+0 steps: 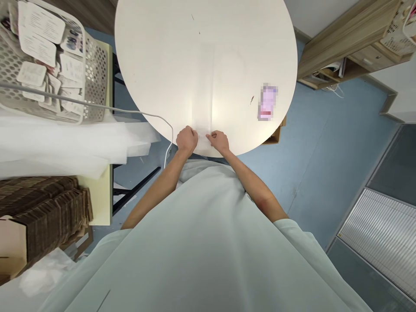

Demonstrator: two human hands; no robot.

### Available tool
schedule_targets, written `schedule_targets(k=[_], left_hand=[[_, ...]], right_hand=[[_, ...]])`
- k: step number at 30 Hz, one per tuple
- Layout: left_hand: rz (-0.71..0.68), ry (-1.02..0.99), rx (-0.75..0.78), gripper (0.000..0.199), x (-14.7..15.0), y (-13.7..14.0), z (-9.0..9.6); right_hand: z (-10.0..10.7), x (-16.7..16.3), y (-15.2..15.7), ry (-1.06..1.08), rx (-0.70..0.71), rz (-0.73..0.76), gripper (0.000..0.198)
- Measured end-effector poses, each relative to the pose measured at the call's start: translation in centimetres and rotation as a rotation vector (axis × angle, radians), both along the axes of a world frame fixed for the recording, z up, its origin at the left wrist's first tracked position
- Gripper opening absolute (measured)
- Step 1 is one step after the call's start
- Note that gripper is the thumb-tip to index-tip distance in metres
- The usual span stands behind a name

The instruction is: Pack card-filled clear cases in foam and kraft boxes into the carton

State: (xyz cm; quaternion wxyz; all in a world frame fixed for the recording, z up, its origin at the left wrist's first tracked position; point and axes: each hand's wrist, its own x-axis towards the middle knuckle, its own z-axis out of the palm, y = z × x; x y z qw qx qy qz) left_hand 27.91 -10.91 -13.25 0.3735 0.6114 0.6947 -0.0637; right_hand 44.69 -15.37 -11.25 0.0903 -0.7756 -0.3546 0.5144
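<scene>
Keeping the clear film smooth likely needed even tension, left hand and right hand grasping its near end on the counter.

A long, translucent strip lies on the white table.

A wooden cabinet stands on blue floor.
</scene>
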Motion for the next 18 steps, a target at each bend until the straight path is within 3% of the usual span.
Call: schedule_targets(k=[3,6,10,15,18], left_hand=[[-0.085,-0.028,0.12,0.045,-0.2,-0.7,0.5],[-0.346,-0.162,0.25,0.053,-0.4,-1.6,1.3],[-0.674,-0.353,0.259,0.065,-0.9,-2.7,1.4],[-0.761,-0.348,0.229,0.098,-1.3,-3.2,0.9],[-0.782,-0.333,0.218,0.095,-1.1,-3.0,0.8]], right_hand=[[0.1,0.2,0.0,0.002,-0.002,-0.011,0.024],[0.2,0.4,0.0,0.018,0.007,-0.029,0.023],[0.7,0.9,0.1,0.058,-0.004,-0.021,0.025],[1.0,1.8,0.2,0.068,-0.014,-0.011,0.032],[0.7,2.3,0.4,0.081,-0.015,-0.028,0.031]])
